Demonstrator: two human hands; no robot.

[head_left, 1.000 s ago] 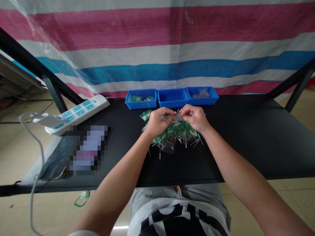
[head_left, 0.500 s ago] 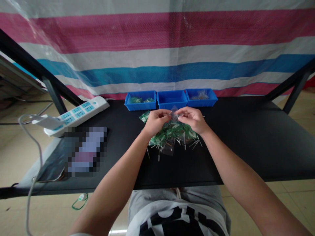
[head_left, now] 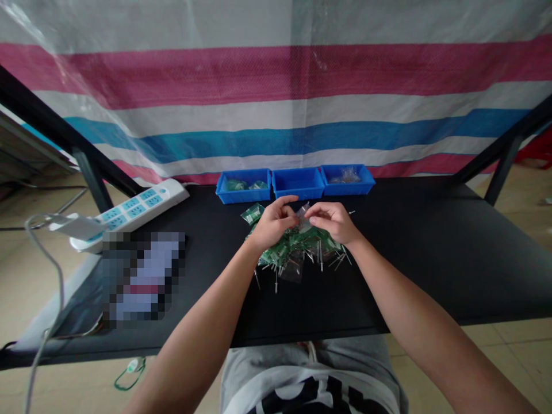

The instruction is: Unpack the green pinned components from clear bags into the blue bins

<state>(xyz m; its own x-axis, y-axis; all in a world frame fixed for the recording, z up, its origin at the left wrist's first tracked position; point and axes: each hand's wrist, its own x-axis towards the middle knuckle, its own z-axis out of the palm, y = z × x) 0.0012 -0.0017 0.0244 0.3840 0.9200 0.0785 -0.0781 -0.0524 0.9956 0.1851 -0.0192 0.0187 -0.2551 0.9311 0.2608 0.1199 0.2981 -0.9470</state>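
Observation:
A small clear plastic bag (head_left: 303,211) is between my two hands, above a loose pile. My right hand (head_left: 336,223) pinches its right side between thumb and fingers. My left hand (head_left: 275,223) is at the bag's left side, thumb against curled fingers and index finger raised; its grip on the bag is partly hidden. Under both hands lies a pile of small green-and-clear packets (head_left: 282,250) mixed with thin metal rivets (head_left: 319,256). One green packet (head_left: 252,213) lies just beyond my left hand.
Three blue bins stand along the back: the left bin (head_left: 244,196) holds green packets, the middle bin (head_left: 297,191) shows its bare inside, the right bin (head_left: 351,187) holds clear packets. A white power strip (head_left: 133,213) and a blurred-out phone-like object (head_left: 149,276) lie left on the black table (head_left: 431,247).
My left index finger has lifted away from the bag, while my right hand keeps its pinch. The whole view has shifted slightly, with the table lower in the picture.

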